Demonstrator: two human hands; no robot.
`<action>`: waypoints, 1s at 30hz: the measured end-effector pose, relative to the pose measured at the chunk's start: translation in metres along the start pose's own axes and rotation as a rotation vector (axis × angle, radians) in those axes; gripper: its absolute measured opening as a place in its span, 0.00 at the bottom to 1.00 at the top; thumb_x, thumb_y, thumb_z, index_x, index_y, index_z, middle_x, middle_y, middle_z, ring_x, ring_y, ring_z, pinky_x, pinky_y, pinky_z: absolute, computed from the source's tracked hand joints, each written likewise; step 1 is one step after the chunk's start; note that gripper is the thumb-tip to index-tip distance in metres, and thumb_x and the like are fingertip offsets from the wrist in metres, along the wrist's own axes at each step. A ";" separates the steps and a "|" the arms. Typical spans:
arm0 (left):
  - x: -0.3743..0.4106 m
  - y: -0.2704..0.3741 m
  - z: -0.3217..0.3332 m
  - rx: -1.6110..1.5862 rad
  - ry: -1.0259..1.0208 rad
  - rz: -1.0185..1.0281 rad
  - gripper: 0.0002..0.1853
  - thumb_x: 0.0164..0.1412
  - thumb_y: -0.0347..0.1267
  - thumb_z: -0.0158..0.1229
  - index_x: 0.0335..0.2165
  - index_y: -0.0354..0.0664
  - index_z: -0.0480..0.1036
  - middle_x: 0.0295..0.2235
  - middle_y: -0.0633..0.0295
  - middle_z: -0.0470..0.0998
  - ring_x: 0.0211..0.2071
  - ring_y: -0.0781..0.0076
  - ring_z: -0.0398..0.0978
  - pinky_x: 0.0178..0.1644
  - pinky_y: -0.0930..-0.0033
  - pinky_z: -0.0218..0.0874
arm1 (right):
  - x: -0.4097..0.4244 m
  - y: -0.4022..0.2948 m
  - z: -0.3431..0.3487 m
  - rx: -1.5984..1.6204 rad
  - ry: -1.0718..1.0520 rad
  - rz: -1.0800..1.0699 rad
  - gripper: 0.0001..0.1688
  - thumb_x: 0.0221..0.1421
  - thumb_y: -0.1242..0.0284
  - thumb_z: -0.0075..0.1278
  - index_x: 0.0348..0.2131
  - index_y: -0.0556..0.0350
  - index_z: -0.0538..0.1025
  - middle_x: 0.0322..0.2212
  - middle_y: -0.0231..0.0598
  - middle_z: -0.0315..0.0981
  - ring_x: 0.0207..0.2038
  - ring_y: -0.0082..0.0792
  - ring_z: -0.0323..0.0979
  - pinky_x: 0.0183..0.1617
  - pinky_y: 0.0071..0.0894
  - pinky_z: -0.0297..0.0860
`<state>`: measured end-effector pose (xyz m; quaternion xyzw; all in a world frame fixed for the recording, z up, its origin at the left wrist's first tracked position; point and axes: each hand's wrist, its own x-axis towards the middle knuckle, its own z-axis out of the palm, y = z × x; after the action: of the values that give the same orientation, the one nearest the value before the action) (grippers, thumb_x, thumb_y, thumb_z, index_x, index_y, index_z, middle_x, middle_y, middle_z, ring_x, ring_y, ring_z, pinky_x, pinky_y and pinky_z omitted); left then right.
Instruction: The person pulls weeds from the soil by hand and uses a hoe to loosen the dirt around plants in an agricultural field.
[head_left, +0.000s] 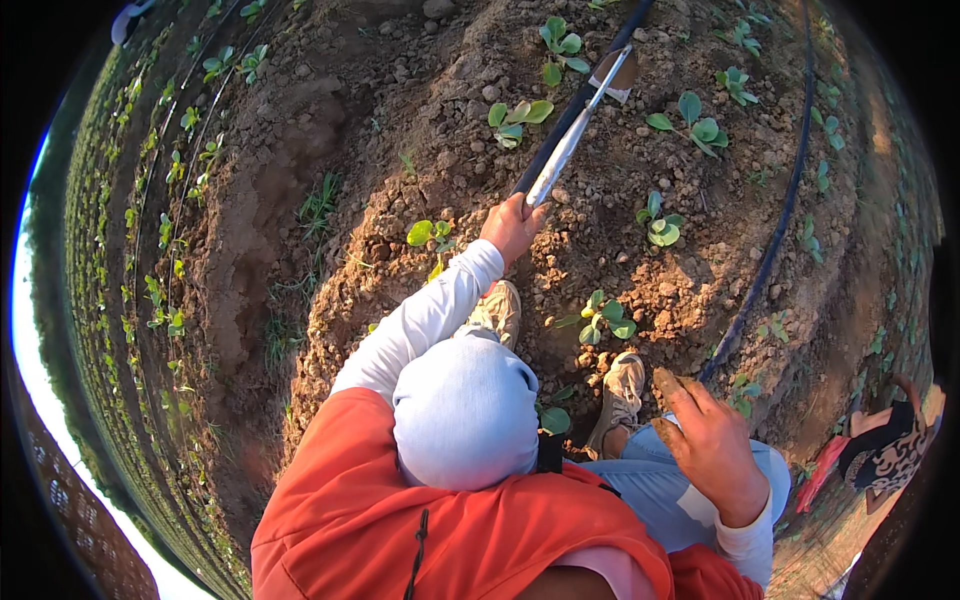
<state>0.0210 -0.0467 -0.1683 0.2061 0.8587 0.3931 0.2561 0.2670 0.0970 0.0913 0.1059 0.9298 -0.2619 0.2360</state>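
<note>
My left hand is closed around the lower end of a hoe's pale handle. The handle slants up and right to a metal blade, which rests on or close to the soil beside a black drip hose. My right hand is held above my bent knee with soil on its fingertips, fingers apart, and nothing in it. Small leafy seedlings stand around the tool, one left of the handle and another to its right. One more seedling grows between my shoes.
My shoes stand on cloddy soil among the seedlings. A second black hose curves along the right. Rows of young plants run down the left side beyond a furrow. Another person is at the far right edge.
</note>
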 end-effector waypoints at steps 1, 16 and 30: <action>0.007 -0.001 0.004 0.001 -0.052 -0.023 0.15 0.51 0.38 0.56 0.22 0.36 0.64 0.18 0.48 0.71 0.22 0.48 0.71 0.28 0.56 0.61 | 0.000 -0.001 0.000 -0.006 -0.006 -0.002 0.32 0.45 0.73 0.53 0.51 0.53 0.63 0.39 0.48 0.67 0.34 0.49 0.69 0.36 0.40 0.67; 0.025 0.021 -0.026 0.073 -0.196 -0.075 0.19 0.53 0.40 0.52 0.27 0.30 0.69 0.20 0.45 0.73 0.23 0.52 0.74 0.31 0.58 0.64 | -0.013 0.004 0.003 -0.020 0.064 -0.058 0.33 0.43 0.73 0.54 0.51 0.52 0.63 0.40 0.48 0.67 0.33 0.49 0.69 0.35 0.40 0.67; -0.044 0.003 -0.050 0.205 -0.234 -0.040 0.18 0.53 0.40 0.52 0.26 0.32 0.69 0.18 0.51 0.73 0.20 0.59 0.74 0.28 0.61 0.64 | -0.027 -0.015 0.005 0.009 0.124 -0.201 0.28 0.47 0.73 0.49 0.50 0.55 0.64 0.37 0.46 0.67 0.33 0.45 0.69 0.37 0.39 0.65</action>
<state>0.0259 -0.0979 -0.1252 0.2586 0.8625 0.2715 0.3398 0.2869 0.0797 0.1074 0.0292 0.9472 -0.2816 0.1504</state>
